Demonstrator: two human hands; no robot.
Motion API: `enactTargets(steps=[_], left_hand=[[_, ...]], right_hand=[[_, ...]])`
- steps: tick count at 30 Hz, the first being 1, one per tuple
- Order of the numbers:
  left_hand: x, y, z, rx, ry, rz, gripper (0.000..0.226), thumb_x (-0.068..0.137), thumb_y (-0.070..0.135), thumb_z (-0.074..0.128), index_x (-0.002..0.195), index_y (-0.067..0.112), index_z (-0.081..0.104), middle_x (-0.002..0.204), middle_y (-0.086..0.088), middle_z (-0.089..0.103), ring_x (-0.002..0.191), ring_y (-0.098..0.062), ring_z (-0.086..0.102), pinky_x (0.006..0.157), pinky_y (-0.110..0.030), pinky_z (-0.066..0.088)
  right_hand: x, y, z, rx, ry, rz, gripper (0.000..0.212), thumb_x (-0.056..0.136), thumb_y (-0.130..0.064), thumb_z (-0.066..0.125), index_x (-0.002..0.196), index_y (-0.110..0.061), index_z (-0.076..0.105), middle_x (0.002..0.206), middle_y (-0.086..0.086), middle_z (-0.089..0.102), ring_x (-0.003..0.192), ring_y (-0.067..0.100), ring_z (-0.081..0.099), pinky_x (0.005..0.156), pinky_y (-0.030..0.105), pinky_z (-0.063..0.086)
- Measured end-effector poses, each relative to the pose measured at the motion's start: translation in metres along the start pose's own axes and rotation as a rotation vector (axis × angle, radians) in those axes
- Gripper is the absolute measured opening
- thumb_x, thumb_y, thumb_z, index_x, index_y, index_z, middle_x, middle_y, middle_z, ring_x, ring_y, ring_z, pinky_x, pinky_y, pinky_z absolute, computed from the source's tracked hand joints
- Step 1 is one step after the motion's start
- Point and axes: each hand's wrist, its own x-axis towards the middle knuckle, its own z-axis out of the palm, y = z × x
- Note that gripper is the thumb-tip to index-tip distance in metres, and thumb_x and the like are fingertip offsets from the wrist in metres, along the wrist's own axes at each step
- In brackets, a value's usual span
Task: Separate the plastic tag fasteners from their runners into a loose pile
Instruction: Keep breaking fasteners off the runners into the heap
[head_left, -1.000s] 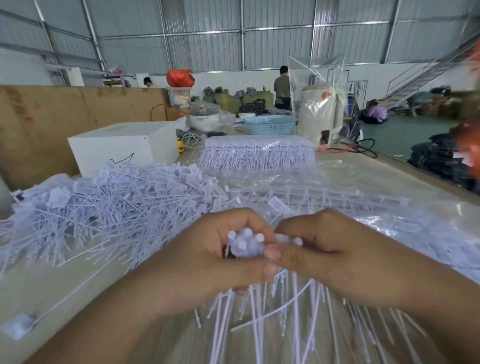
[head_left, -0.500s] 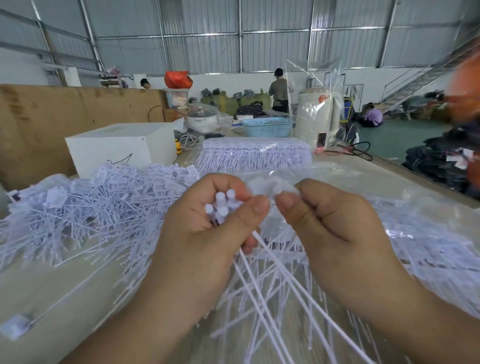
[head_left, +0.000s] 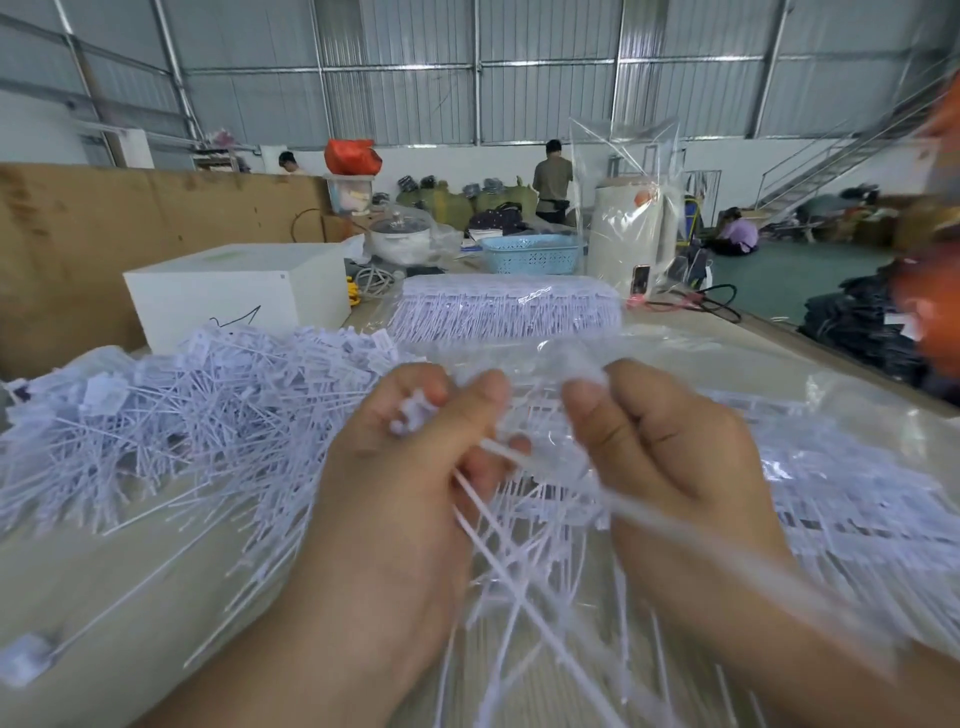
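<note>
Left hand: the left hand (head_left: 395, 467) grips a bunch of tag fasteners (head_left: 415, 413) by their heads, stems trailing below.
Right hand: just right of it, the right hand (head_left: 670, 457) pinches a blurred runner (head_left: 582, 371).
Loose pile: the loose pile (head_left: 182, 415) lies on the bench (head_left: 104, 587), left of the hands.
Behind: a white box (head_left: 239, 296) stands beyond the pile.
</note>
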Motion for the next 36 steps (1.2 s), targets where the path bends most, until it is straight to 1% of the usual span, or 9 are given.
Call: enactTargets(steps=[4,9,13,19,23,25,30,33,36], left_hand=[[0.021,0.012,-0.028,0.269,0.117,0.128,0.019,0.064,0.022,0.075,0.059,0.022,0.056,0.055,0.002,0.054,0.043,-0.008,0.049,0.071,-0.035,0.051],[0.015,0.002,-0.025,0.747,-0.284,0.126,0.017,0.068,0.025,0.080,0.072,0.031,0.064,0.062,0.011,0.058,0.054,-0.004,0.055,0.052,-0.016,0.045],[0.008,-0.003,-0.020,0.750,-0.370,0.105,0.007,0.074,0.028,0.070,0.078,0.031,0.066,0.063,0.007,0.055,0.055,-0.006,0.051,0.053,-0.020,0.043],[0.008,-0.004,-0.020,0.587,-0.531,0.052,0.024,0.068,0.026,0.066,0.090,0.030,0.073,0.078,-0.004,0.064,0.065,-0.011,0.055,0.059,-0.017,0.043],[0.007,-0.001,-0.024,0.574,-0.646,-0.001,0.033,0.071,0.016,0.062,0.097,0.031,0.074,0.085,-0.003,0.071,0.062,-0.012,0.058,0.061,-0.019,0.044],[0.008,0.001,-0.026,0.734,-0.652,0.009,0.028,0.071,0.025,0.063,0.096,0.033,0.074,0.082,-0.008,0.067,0.063,-0.025,0.051,0.062,-0.025,0.039],[0.009,0.008,-0.027,0.755,-0.657,0.024,0.011,0.075,0.030,0.071,0.086,0.027,0.072,0.071,0.014,0.063,0.060,0.000,0.052,0.057,-0.013,0.042],[0.013,0.008,-0.027,0.699,-0.500,0.115,0.010,0.068,0.034,0.072,0.077,0.029,0.073,0.064,0.012,0.060,0.050,-0.003,0.051,0.053,-0.016,0.043],[0.019,0.012,-0.029,0.528,-0.287,0.164,0.012,0.062,0.033,0.073,0.073,0.027,0.073,0.061,0.010,0.060,0.047,-0.006,0.051,0.064,-0.031,0.045]], right_hand=[[0.015,0.014,-0.021,0.096,0.013,0.160,0.049,0.086,-0.047,0.048,0.069,-0.001,0.045,0.051,-0.004,0.034,0.042,0.006,0.029,0.039,0.018,0.026],[0.016,0.020,-0.029,0.201,-0.509,0.138,0.019,0.086,-0.042,0.064,0.090,-0.024,0.060,0.054,-0.007,0.042,0.047,0.005,0.033,0.048,0.016,0.029],[0.016,0.020,-0.035,0.179,-0.621,0.127,0.018,0.083,-0.042,0.062,0.100,-0.035,0.059,0.055,-0.008,0.047,0.049,0.010,0.033,0.050,0.022,0.028],[0.016,0.018,-0.035,0.122,-0.682,0.144,0.036,0.082,-0.047,0.061,0.117,-0.046,0.052,0.071,0.014,0.056,0.060,0.034,0.047,0.057,0.042,0.036],[0.017,0.019,-0.036,0.131,-0.762,0.149,0.042,0.083,-0.040,0.064,0.123,-0.033,0.054,0.101,0.006,0.071,0.092,0.030,0.067,0.087,0.057,0.048],[0.017,0.019,-0.035,0.087,-0.788,0.154,0.043,0.083,-0.041,0.065,0.125,-0.034,0.054,0.107,-0.006,0.070,0.098,0.016,0.067,0.090,0.050,0.050],[0.017,0.020,-0.031,0.077,-0.755,0.130,0.024,0.085,-0.041,0.069,0.104,-0.027,0.067,0.090,0.007,0.071,0.081,0.028,0.066,0.077,0.054,0.051],[0.020,0.020,-0.035,0.117,-0.651,0.109,0.024,0.079,-0.042,0.072,0.094,-0.024,0.070,0.079,0.012,0.066,0.068,0.026,0.060,0.063,0.039,0.045],[0.022,0.021,-0.041,0.022,-0.602,0.038,0.028,0.080,-0.048,0.068,0.096,-0.025,0.068,0.082,-0.002,0.067,0.075,0.023,0.064,0.071,0.038,0.049]])
